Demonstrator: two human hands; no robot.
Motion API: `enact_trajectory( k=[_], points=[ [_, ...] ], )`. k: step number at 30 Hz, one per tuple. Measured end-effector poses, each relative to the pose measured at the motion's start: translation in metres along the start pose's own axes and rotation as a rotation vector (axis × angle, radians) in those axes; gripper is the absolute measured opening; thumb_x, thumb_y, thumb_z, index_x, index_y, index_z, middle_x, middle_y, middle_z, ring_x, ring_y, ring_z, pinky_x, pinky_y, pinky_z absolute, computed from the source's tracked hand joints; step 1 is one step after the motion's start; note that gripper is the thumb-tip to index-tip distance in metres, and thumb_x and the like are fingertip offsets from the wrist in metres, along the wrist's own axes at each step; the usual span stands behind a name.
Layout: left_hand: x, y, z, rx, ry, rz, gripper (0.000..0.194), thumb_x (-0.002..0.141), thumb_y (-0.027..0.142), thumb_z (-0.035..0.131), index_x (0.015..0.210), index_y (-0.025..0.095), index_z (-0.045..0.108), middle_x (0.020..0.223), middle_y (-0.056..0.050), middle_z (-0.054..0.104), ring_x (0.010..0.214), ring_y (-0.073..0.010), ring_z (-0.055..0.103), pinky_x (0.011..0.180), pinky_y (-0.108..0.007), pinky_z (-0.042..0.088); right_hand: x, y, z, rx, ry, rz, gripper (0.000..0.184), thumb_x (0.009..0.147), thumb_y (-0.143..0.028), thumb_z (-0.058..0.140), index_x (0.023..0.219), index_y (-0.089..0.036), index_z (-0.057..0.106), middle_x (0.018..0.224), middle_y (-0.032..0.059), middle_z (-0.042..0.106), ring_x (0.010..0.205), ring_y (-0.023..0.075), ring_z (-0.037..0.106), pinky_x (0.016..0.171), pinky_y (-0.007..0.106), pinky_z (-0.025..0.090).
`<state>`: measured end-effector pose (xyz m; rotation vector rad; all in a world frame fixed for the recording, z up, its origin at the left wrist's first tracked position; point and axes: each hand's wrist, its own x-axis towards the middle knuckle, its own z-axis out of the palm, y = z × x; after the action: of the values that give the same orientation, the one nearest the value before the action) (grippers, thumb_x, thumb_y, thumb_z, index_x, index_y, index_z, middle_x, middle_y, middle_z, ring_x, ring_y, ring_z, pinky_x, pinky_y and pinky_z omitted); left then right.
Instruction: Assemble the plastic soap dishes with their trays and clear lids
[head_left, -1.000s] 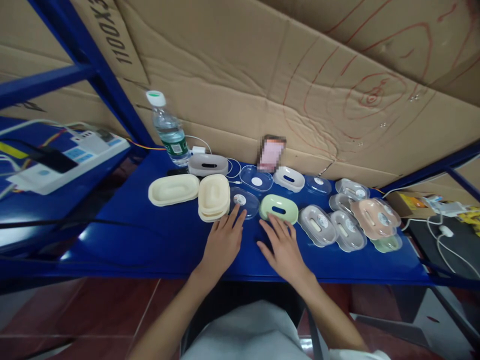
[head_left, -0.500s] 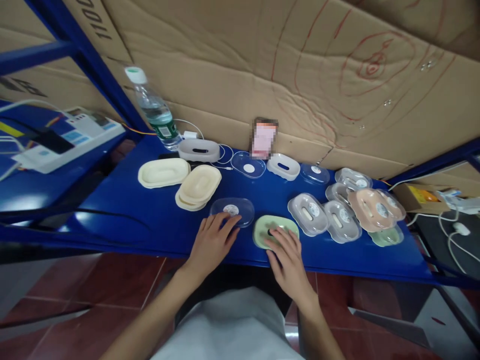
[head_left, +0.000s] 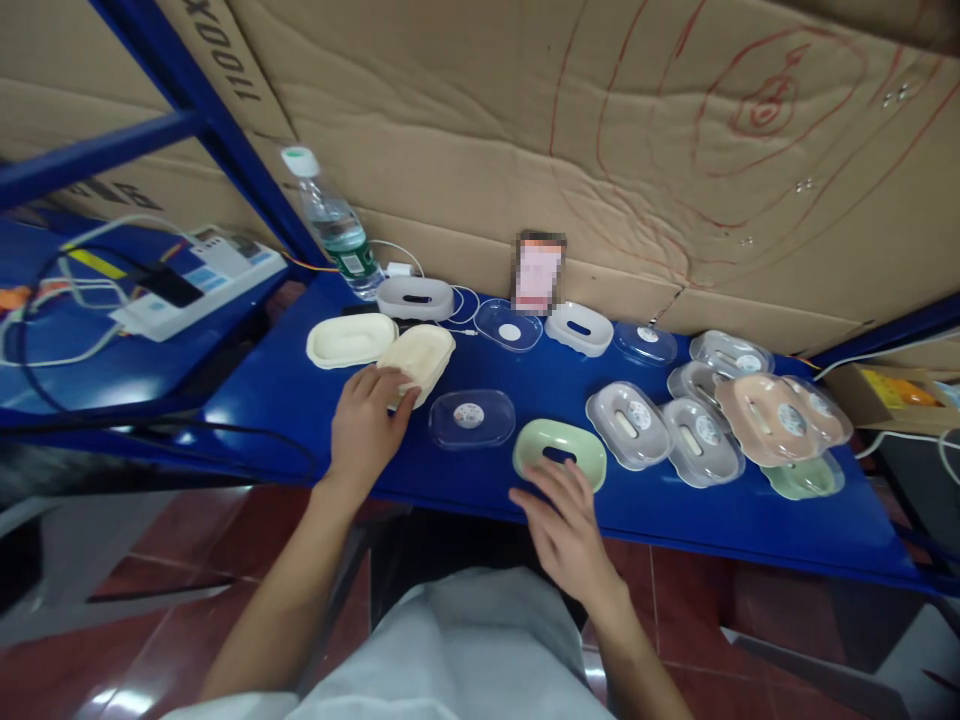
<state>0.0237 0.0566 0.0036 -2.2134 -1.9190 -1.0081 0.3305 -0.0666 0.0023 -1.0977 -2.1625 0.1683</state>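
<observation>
My left hand point(head_left: 367, 425) is at the near end of a cream oval soap-dish tray point(head_left: 421, 358), fingers and thumb closed on its edge. The fingers partly hide that end. Another cream tray point(head_left: 351, 341) lies just to the left. My right hand point(head_left: 566, 520) is open, fingers apart, over the near edge of a pale green soap dish point(head_left: 570, 440) with a dark oval slot. Whether its fingertips touch the dish, I cannot tell. Between the hands lies a clear lid point(head_left: 472, 420) with a round white sticker.
Several lidded soap dishes in grey, peach and green point(head_left: 769, 415) stand grouped at the right. Along the back are a water bottle point(head_left: 341, 235), a grey dish point(head_left: 415, 299), a clear lid point(head_left: 510, 327), a white dish point(head_left: 577, 330) and a propped phone point(head_left: 538, 270). Cables and a power strip point(head_left: 202, 290) lie left.
My left hand has left the clear lid and moved left to the cream tray, closing on its edge. My right hand has drawn slightly back from the green dish's slot.
</observation>
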Motion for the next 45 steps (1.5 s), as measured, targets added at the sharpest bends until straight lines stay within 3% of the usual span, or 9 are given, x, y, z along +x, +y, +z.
enact_trajectory(
  k=[6, 11, 16, 18, 23, 27, 32, 39, 45],
  points=[
    [-0.027, 0.011, -0.038, -0.141, 0.123, 0.066, 0.016, 0.103, 0.027, 0.063, 0.117, 0.021, 0.065, 0.125, -0.011, 0.072, 0.141, -0.0317, 0.06, 0.12, -0.054, 0.048, 0.044, -0.025, 0.023, -0.009, -0.078, -0.076, 0.04, 0.104, -0.012, 0.057, 0.141, -0.023, 0.065, 0.151, 0.0074, 0.067, 0.148, 0.0236, 0.056, 0.131, 0.051, 0.035],
    [-0.068, 0.019, -0.068, -0.267, 0.043, 0.12, 0.021, 0.1, 0.015, 0.065, 0.12, 0.023, 0.063, 0.128, -0.009, 0.069, 0.143, -0.0302, 0.06, 0.118, -0.052, 0.053, 0.028, -0.011, 0.005, -0.056, 0.044, 0.066, 0.035, 0.105, -0.016, 0.061, 0.138, -0.026, 0.066, 0.141, 0.0065, 0.072, 0.14, 0.0235, 0.062, 0.126, 0.05, 0.039],
    [-0.089, 0.02, -0.059, -0.359, 0.001, 0.182, 0.027, 0.099, 0.01, 0.065, 0.122, 0.023, 0.062, 0.132, -0.009, 0.066, 0.147, -0.0296, 0.057, 0.119, -0.05, 0.054, -0.015, 0.014, -0.023, -0.254, 0.013, 0.298, 0.036, 0.107, -0.033, 0.065, 0.142, -0.028, 0.066, 0.148, 0.008, 0.068, 0.145, 0.0312, 0.057, 0.123, 0.058, 0.039],
    [-0.097, 0.02, -0.058, -0.395, -0.131, 0.239, 0.027, 0.1, 0.01, 0.062, 0.122, 0.024, 0.062, 0.134, -0.01, 0.065, 0.149, -0.0288, 0.055, 0.12, -0.048, 0.054, -0.029, 0.021, -0.029, -0.249, -0.029, 0.307, 0.036, 0.106, -0.033, 0.065, 0.142, -0.03, 0.067, 0.146, 0.0068, 0.07, 0.145, 0.0317, 0.058, 0.119, 0.057, 0.044],
    [-0.115, 0.029, -0.056, -0.42, -0.483, 0.404, 0.023, 0.099, 0.018, 0.062, 0.12, 0.025, 0.064, 0.15, -0.014, 0.059, 0.146, -0.03, 0.057, 0.111, -0.04, 0.061, -0.044, 0.015, -0.034, -0.051, 0.171, 0.388, 0.034, 0.105, -0.022, 0.064, 0.137, -0.03, 0.071, 0.133, 0.0075, 0.076, 0.135, 0.031, 0.064, 0.109, 0.056, 0.057],
    [-0.106, 0.043, -0.037, -0.371, -0.465, 0.436, 0.023, 0.1, 0.021, 0.063, 0.123, 0.02, 0.063, 0.157, -0.02, 0.053, 0.148, -0.0328, 0.056, 0.116, -0.044, 0.058, -0.03, -0.004, -0.028, 0.012, 0.022, 0.268, 0.031, 0.103, -0.023, 0.067, 0.133, -0.029, 0.072, 0.132, 0.0072, 0.076, 0.133, 0.0312, 0.065, 0.109, 0.055, 0.057],
    [-0.088, 0.052, -0.018, -0.377, -0.35, 0.394, 0.052, 0.099, 0.019, 0.065, 0.148, 0.017, 0.047, 0.169, -0.026, 0.036, 0.16, -0.0387, 0.038, 0.125, -0.063, 0.044, -0.003, -0.012, -0.011, -0.056, -0.181, 0.15, 0.032, 0.108, -0.021, 0.058, 0.139, -0.023, 0.065, 0.151, 0.0102, 0.065, 0.151, 0.0294, 0.05, 0.122, 0.053, 0.046],
    [-0.095, 0.029, -0.025, -0.258, -0.415, 0.431, 0.052, 0.103, 0.023, 0.065, 0.153, 0.026, 0.053, 0.175, -0.02, 0.032, 0.158, -0.039, 0.042, 0.119, -0.058, 0.051, 0.016, -0.021, 0.014, -0.119, -0.288, 0.047, 0.034, 0.11, -0.019, 0.05, 0.14, -0.022, 0.064, 0.145, 0.0106, 0.069, 0.147, 0.0267, 0.054, 0.125, 0.051, 0.039],
    [-0.102, 0.017, -0.036, -0.234, -0.44, 0.392, 0.052, 0.103, 0.029, 0.065, 0.154, 0.03, 0.054, 0.176, -0.017, 0.032, 0.155, -0.0382, 0.047, 0.12, -0.061, 0.05, 0.042, -0.005, 0.005, -0.074, -0.264, -0.044, 0.033, 0.111, -0.035, 0.052, 0.139, -0.028, 0.068, 0.164, 0.0103, 0.053, 0.155, 0.0294, 0.044, 0.128, 0.057, 0.035]
  ],
)
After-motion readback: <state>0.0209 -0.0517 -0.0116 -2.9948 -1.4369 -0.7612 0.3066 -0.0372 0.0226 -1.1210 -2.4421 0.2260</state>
